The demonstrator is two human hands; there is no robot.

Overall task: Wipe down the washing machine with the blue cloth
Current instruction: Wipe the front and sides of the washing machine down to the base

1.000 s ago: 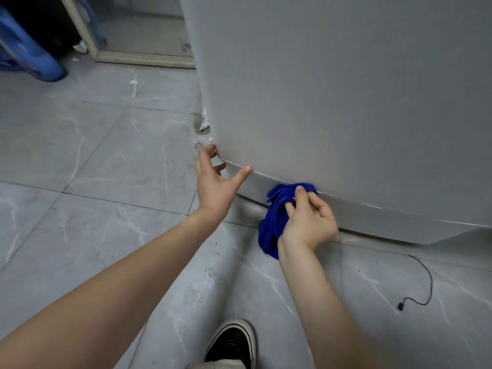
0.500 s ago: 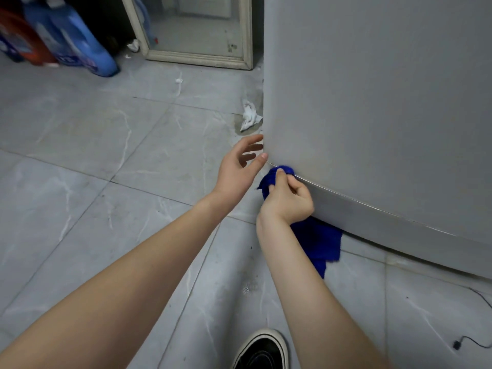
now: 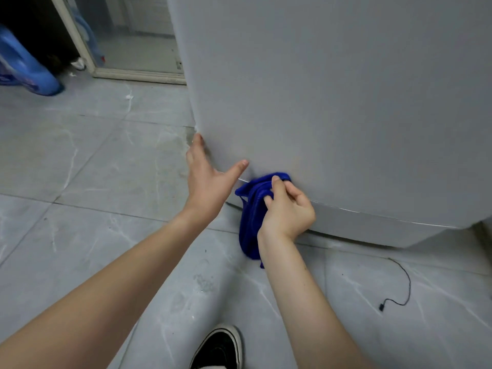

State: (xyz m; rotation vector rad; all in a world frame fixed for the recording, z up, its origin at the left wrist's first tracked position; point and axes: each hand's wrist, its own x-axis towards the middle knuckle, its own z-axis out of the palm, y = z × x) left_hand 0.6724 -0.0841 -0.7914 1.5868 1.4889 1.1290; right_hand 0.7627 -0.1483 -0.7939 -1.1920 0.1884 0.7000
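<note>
The grey washing machine [image 3: 346,102] fills the upper right, its side panel ending in a silver trim strip near the floor. My right hand [image 3: 286,211] is shut on the bunched blue cloth [image 3: 250,214] and presses it against the lower panel at the trim line; part of the cloth hangs down toward the floor. My left hand [image 3: 207,182] is spread open and flat against the machine's lower left corner, fingers around the edge, thumb on the panel just left of the cloth.
Grey marbled floor tiles [image 3: 93,169] stretch to the left. A framed mirror [image 3: 127,49] leans at the back, with blue detergent bottles [image 3: 24,67] at the far left. A thin black cable [image 3: 399,288] lies on the floor at right. My black shoe [image 3: 218,347] is at the bottom.
My right hand has slid the cloth to the right along the trim, away from the corner. My left hand now rests flat on the machine's corner. The view has shifted.
</note>
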